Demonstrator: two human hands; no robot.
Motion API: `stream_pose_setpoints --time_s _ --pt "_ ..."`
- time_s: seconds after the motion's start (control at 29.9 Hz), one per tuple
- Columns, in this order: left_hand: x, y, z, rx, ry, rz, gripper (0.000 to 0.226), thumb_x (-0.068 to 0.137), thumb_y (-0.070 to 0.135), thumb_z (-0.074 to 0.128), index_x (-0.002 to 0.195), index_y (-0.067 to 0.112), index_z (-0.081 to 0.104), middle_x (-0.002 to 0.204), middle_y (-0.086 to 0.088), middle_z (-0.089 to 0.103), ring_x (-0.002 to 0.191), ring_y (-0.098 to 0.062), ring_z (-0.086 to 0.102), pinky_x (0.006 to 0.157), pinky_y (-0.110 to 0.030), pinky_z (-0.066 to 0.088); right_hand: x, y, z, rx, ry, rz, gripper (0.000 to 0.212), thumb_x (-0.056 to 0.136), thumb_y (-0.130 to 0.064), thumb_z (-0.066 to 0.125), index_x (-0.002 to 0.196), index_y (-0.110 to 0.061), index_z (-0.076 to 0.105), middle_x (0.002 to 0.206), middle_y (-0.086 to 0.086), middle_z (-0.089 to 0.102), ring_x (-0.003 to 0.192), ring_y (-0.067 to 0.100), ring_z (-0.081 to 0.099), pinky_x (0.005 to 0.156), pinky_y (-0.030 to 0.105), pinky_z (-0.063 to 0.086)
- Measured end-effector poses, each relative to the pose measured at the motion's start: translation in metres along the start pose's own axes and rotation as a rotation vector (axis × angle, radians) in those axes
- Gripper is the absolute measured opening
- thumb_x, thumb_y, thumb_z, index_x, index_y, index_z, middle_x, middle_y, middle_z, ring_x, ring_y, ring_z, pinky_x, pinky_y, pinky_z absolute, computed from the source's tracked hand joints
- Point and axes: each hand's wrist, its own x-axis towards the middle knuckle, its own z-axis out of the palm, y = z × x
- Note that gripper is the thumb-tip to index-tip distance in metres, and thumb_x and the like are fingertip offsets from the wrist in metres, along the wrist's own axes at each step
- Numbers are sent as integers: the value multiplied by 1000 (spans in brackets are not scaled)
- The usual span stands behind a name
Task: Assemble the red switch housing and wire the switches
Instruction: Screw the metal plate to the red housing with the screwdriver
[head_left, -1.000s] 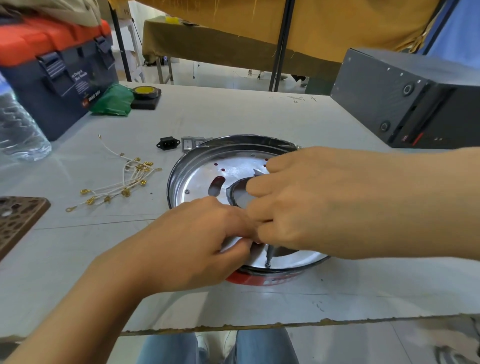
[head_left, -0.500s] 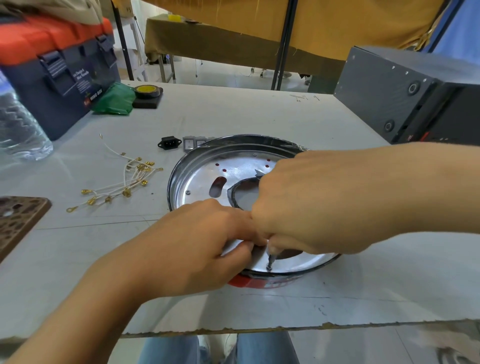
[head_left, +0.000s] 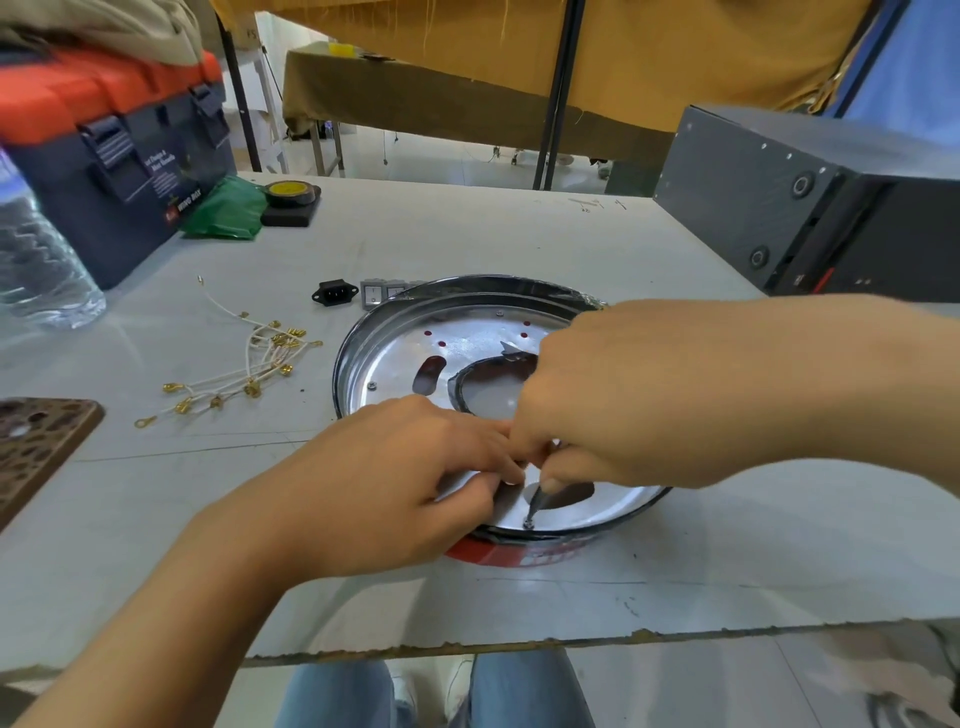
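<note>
The red switch housing (head_left: 519, 552) sits at the desk's (head_left: 467, 239) near edge, its metal plate (head_left: 467, 348) facing up. Over its near rim, the right hand (head_left: 613, 400) pinches a screwdriver (head_left: 537, 506) on a screw, while left hand (head_left: 384, 483) fingers curl against the plate.

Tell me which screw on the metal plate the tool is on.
The near-rim screw, under the tool tip held by the right hand; the left-side screw and far-rim screw sit untouched.

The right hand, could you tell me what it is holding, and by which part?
The right hand pinches a small dark tool by its upper end, with the tip down on a screw near the metal plate's front rim.
</note>
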Motion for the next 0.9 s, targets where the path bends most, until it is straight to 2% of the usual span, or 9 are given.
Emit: stream_pose_setpoints --time_s 0.07,0.13,0.2,0.27,0.33,0.4,0.57,0.74,0.9 --pt "0 -1 0 -10 11 13 37 87 32 35 94 24 70 100 12 69 96 7 59 76 -32 51 0 -8 -24 64 -93 -4 16 69 -63 40 70 -47 40 48 -18 43 38 2 35 27 28 34" --pt "0 -2 1 -16 48 40 31 88 28 41 91 21 71 98 10 70 97 0 62 81 -31 51 -1 -15 -49 237 -170 5 22 75 -65 37 69 -45 41 72 -32 50 64 -10 47 33 21 25" --pt "-1 -1 1 -35 128 57 22 87 24 52 90 19 74 96 11 72 98 1 63 84 -26 50 -8 -13 -67 343 -212 30 29 79 -65 24 76 -43 43 86 -45 43 80 -20 41 43 21 25" --pt "-4 0 0 -11 216 85 20 87 30 58 88 19 74 94 13 72 97 -2 64 84 -29 51 -19 -13 -66 452 -225 68 31 81 -61 20 85 -40 42 80 -37 51 74 -13 45 49 25 29" --pt "-8 -1 -1 73 259 100 25 87 41 58 87 22 74 92 15 70 100 -4 62 88 -32 47 -25 -16 -60 546 -197 164 26 84 -55 22 88 -37 40 68 -14 57 68 -6 48 52 24 34" --pt "-14 -5 -3 109 250 92 30 85 52 57 88 28 73 94 21 69 107 0 57 94 -33 42 -30 -20 -52 604 -160 244 22 86 -51 24 88 -34 38 72 -10 58 69 -1 50 56 21 40" --pt "-28 -14 3 24 179 58 32 75 64 60 84 35 69 103 28 65 118 8 49 112 -33 19 -38 -24 -26 808 77 384 13 87 -44 40 89 -34 48 69 -16 57 61 5 49 56 17 37" --pt "-26 -14 6 -87 260 63 30 77 47 64 81 18 70 95 23 70 105 6 60 112 -34 24 -38 -30 -10 897 391 525 11 86 -28 59 83 -19 65 66 -3 60 58 13 48 53 20 36" --pt "-20 -11 -4 -127 468 74 23 80 44 62 83 22 68 93 18 70 93 -1 65 104 -23 36 -35 -28 -13 961 774 668 12 88 -17 63 78 -23 65 59 -6 53 53 5 41 51 10 32"
